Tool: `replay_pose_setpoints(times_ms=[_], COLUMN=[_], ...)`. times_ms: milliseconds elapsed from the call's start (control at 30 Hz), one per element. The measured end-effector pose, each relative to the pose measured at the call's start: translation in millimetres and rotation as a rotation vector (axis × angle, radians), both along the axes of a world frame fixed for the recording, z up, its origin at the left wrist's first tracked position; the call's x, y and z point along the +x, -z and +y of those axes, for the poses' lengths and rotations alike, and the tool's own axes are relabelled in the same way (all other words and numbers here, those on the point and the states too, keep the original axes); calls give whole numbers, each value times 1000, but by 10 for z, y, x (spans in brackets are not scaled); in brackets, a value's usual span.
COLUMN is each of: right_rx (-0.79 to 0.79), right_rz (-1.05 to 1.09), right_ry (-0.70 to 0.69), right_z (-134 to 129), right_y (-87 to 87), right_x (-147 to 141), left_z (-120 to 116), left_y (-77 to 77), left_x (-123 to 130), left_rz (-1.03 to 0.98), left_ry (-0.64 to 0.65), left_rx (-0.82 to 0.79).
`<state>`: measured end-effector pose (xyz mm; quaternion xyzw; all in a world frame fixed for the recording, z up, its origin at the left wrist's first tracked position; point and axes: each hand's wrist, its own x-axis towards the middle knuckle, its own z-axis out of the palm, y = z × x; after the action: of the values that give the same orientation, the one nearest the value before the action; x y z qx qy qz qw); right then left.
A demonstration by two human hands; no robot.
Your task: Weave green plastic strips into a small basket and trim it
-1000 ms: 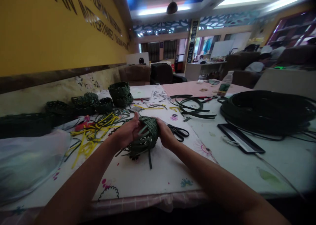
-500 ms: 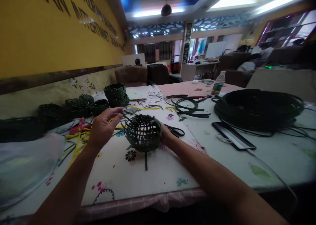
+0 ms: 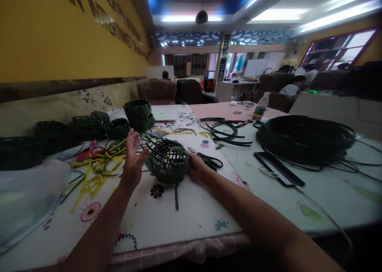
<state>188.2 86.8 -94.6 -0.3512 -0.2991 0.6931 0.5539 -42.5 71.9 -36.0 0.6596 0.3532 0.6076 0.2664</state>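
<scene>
A small dark green woven basket (image 3: 168,162) is tilted on the flowered tablecloth, its open lattice facing me and one loose strip hanging down in front. My right hand (image 3: 197,166) grips its right side, the fingertips partly hidden behind the weave. At the basket's left edge, my left hand (image 3: 133,154) stands raised with fingers stretched and thumb apart, nothing visible in it. Black-handled scissors (image 3: 212,160) lie just beyond my right hand. Yellow and green strips (image 3: 98,172) are scattered left of my left hand.
Several woven baskets (image 3: 137,113) line the table's left back. To the right lie a large coil of dark strip (image 3: 306,138), a tablet-like device (image 3: 279,170) with a cable, and loose green strips (image 3: 223,130). A bottle (image 3: 260,108) stands behind. A plastic bag (image 3: 30,200) covers the left front.
My left hand has gone from pinched fingers near the basket's upper left to an opened, upright hand beside it. The right hand still holds the basket, which has turned slightly.
</scene>
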Motion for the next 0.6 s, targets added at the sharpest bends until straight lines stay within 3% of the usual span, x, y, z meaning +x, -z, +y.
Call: replay_pose_setpoints(times_ms=[133, 200, 333, 433, 600], right_rx=[27, 120, 346, 383, 379], right_rz=[69, 94, 65, -9, -97], right_ry=[-30, 7, 87, 85, 65], right_z=[-105, -177, -294, -307, -280], right_y=[-125, -199, -301, -300, -236], right_x=[-70, -74, -36, -6, 7], left_z=[13, 3, -3, 52, 65], left_y=[-17, -40, -63, -22, 36], left_x=[-183, -258, -299, -306, -398], left_rz=[78, 190, 374, 454, 462], left_ry=[-77, -60, -102, -204, -269], left_rx=[-47, -97, 99, 205, 142])
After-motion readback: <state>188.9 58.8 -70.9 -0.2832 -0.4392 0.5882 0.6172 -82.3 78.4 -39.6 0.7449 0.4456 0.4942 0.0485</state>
